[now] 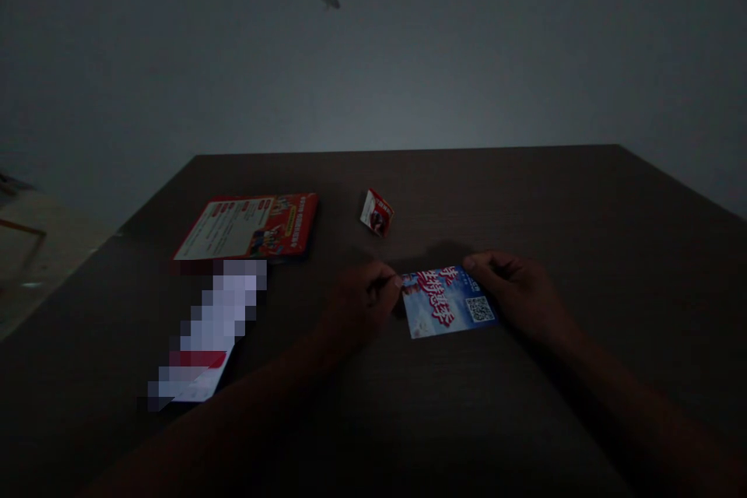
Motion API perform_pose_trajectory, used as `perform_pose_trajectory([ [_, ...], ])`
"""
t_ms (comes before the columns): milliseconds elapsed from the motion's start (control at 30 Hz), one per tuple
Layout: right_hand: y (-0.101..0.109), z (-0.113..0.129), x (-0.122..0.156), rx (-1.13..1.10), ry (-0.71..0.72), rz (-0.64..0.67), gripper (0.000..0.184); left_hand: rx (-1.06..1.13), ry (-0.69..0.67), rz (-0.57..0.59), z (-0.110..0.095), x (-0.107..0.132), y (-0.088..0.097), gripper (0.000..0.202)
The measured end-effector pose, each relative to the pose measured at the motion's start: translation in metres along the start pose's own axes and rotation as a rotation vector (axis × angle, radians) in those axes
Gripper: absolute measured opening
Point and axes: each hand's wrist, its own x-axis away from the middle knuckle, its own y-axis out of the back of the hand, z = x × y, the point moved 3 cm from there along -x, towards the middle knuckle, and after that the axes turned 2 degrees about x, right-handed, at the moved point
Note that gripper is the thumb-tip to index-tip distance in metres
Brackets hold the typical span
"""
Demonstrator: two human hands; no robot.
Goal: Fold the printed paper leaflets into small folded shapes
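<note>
While the blue card (439, 301) is pinched from opposite sides by left hand (362, 302) and right hand (522, 288), the folded leaflet (377, 214) beyond it is left unheld.

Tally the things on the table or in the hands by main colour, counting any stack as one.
Red and white: 2 (large printed item, small printed piece)
Blue: 1 (card with a QR code)
Whitish: 1 (bright, partly pixelated flat thing)
Total: 4
</note>
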Motion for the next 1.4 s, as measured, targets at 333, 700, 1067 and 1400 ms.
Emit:
perform_pose_trajectory([
  [333,0.000,-0.002,-0.003,0.031,-0.032,0.031,0.038,-0.118,-0.531,0.111,-0.011,0.006,0.001,0.036],
  [700,0.001,0.001,-0.002,0.049,-0.022,0.005,0.039,-0.169,-0.563,0.109,-0.009,0.008,-0.002,0.028],
  [1067,0.001,-0.003,-0.002,0.021,-0.020,0.055,0.037,-0.282,-0.510,0.040,-0.011,0.007,-0.002,0.021],
  [1400,-0.001,0.001,0.001,-0.005,-0.037,0.062,0.033,-0.319,-0.460,0.052,-0.007,0.007,-0.002,0.019],
])
